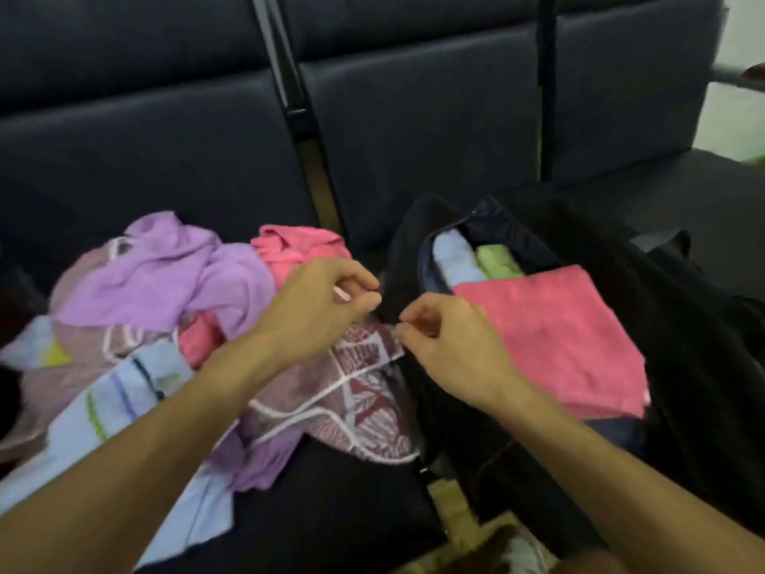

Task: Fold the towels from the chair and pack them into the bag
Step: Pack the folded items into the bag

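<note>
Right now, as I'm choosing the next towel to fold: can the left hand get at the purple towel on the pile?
Probably yes: the purple towel lies uncovered on top of the pile, right beside the left hand, nothing between them.

Setting: a waiting area or lobby, not a domestic room. Reference thing: black bag (703, 337).

- Bag sits on one seat of a linked row. Seats (414, 130) are identical, dark navy, padded, with stitched panels across the backs; one to the left of the bag, one to its right.
- Black frame bars (298, 97) rise between neighbouring seat backs, behind the bag on either side. This is bench-type public seating.
- Armrest (737, 72), blurred, far right beyond the bag.
- Tan hard floor (451, 503) shows in the gap just below-left of the bag.
- Pale plain wall (741, 35) above-right of the bag.
- Loose towels (165, 275) are heaped on the seat left of the bag.
</note>
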